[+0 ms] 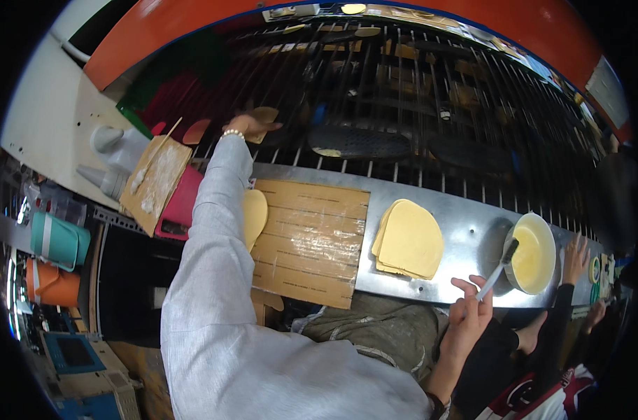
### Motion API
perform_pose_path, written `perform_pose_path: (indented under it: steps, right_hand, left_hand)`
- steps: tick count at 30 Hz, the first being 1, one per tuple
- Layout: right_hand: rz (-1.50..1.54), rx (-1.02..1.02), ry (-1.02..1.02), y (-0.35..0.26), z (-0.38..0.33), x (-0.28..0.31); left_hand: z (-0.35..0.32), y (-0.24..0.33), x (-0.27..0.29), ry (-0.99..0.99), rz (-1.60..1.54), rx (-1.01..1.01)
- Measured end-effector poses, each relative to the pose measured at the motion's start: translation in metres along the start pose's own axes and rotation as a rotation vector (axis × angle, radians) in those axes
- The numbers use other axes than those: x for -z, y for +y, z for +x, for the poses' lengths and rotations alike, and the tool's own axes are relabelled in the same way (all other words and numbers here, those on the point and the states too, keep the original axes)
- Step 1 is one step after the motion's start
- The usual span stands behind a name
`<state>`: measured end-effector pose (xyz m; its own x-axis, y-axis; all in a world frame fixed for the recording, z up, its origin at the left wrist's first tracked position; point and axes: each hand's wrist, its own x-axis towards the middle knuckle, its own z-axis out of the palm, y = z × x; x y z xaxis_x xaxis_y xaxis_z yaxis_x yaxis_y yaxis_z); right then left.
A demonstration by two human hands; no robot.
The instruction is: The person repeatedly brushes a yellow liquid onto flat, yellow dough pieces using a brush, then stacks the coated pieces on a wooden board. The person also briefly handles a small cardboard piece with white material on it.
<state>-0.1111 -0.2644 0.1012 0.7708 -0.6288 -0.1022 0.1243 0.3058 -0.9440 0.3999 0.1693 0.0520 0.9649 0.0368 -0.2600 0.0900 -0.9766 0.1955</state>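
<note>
The left hand (246, 127) pinches a flat tan piece (264, 114) above metal rods (344, 166) — probably light, bendable, best held by its edge; the right hand (467, 308) grips a white-handled brush (497, 271) over the bowl (536, 227).

No text readable. Cardboard (308, 231) bears small dark print in lines, too small to make out.

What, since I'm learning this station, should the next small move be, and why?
Probably lower the left hand and lay its tan piece on the metal bars: that hand is out over them with the piece at its fingers, while the right hand holds the brush by the bowl, leaving only the left to place it.
</note>
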Motion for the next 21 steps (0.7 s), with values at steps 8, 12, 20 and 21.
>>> perform_pose_path:
  steps: [8,12,20,21]
  right_hand:
    - [0.052,-0.009,0.049,0.001,0.002,0.016]
    - [-0.044,0.05,0.153,-0.009,-0.006,0.022]
    - [-0.146,-0.039,0.167,-0.007,-0.007,0.007]
    - [-0.109,-0.026,0.096,-0.004,-0.002,0.003]
  left_hand:
    - [0.047,-0.112,-0.033,0.109,-0.07,-0.077]
    - [0.028,0.017,-0.063,0.168,-0.188,-0.299]
    - [0.038,-0.023,-0.08,0.671,0.587,-1.161]
    - [0.063,-0.081,-0.063,0.468,0.537,-0.998]
